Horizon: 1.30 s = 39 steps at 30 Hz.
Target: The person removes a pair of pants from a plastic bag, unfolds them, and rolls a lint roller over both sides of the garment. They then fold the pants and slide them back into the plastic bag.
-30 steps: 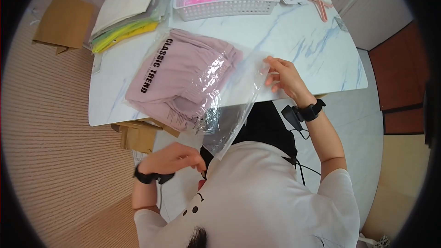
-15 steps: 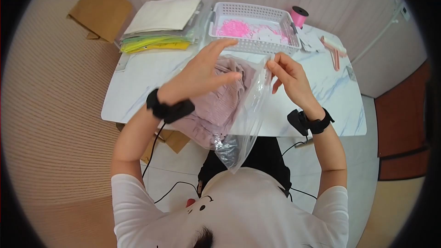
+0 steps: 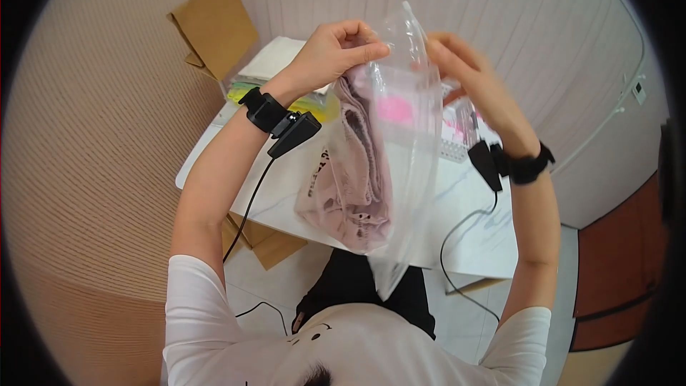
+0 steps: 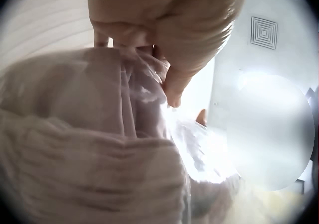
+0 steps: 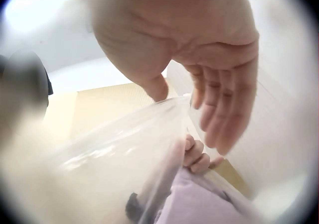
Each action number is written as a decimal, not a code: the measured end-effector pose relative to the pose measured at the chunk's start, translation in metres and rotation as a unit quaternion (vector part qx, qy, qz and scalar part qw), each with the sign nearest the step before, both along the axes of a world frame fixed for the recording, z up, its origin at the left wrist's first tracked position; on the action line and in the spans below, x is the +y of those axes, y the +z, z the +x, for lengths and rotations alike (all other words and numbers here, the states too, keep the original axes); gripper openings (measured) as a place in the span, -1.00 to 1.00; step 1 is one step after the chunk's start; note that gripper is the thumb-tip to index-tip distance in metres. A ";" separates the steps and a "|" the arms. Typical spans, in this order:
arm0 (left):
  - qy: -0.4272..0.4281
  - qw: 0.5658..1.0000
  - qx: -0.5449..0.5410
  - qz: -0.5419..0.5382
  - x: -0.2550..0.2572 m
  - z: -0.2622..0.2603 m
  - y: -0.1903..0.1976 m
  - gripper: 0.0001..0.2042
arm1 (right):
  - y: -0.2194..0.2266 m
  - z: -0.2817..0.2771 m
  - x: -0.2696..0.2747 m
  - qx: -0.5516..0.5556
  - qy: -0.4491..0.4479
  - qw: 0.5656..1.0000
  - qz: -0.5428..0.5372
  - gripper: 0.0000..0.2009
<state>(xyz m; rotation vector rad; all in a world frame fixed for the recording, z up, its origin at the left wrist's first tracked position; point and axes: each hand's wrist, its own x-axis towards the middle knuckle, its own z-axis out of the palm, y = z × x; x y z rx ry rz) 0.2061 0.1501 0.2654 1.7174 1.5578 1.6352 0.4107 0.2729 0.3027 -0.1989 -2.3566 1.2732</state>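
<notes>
Folded pink clothing [image 3: 357, 179] fills one side of a clear plastic bag [image 3: 411, 171], held up on edge above the table front. My left hand [image 3: 332, 53] grips the bag and clothing at the upper edge; in the left wrist view the hand [image 4: 169, 30] pinches the film over the fabric [image 4: 89, 169]. At the bag's open-looking edge is my right hand [image 3: 482, 82], slightly blurred. The right wrist view shows that hand [image 5: 184, 45] with straight fingers, its thumb touching the film [image 5: 119, 139].
Behind the bag stand a white basket [image 3: 454, 149] with pink material and a stack of bagged items [image 3: 275, 61]. A brown paper piece [image 3: 218, 25] is at the back left. Cables hang from both wrist cameras over the marbled table [image 3: 279, 193].
The bag has risen from the table and turned on edge. My left hand has come up from below and taken hold of its upper edge. My right hand has moved up too.
</notes>
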 end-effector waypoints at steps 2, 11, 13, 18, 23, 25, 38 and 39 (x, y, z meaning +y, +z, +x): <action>0.044 0.998 0.007 0.048 -0.001 -0.015 0.004 -0.85 | -0.006 0.008 -0.011 -0.036 0.024 0.999 -0.029 -0.29; 0.158 0.981 -0.008 0.116 -0.020 -0.018 0.020 -0.86 | -0.060 0.040 0.017 -0.034 -0.047 0.977 0.207 -0.64; 0.169 0.980 -0.001 0.104 -0.020 -0.010 0.026 -0.85 | -0.065 0.040 0.049 -0.003 -0.046 0.994 0.102 -0.76; 0.177 0.978 0.015 0.112 -0.018 -0.011 0.032 -0.83 | -0.053 0.026 0.078 0.024 -0.047 0.999 0.009 -0.79; 0.183 0.970 -0.037 0.152 -0.026 -0.031 0.036 -0.80 | -0.012 0.022 0.088 0.061 -0.058 0.995 0.047 -0.77; 0.186 0.971 -0.051 0.142 -0.029 -0.047 0.040 -0.79 | 0.002 0.013 0.089 0.067 -0.067 0.990 0.100 -0.77; 0.253 0.944 0.054 0.206 -0.152 -0.013 0.005 -0.83 | -0.014 -0.012 0.048 0.156 0.031 0.970 0.182 -0.87; 0.281 0.940 0.067 0.182 -0.172 0.006 -0.015 -0.85 | -0.030 -0.002 0.037 0.111 0.035 0.976 0.182 -0.88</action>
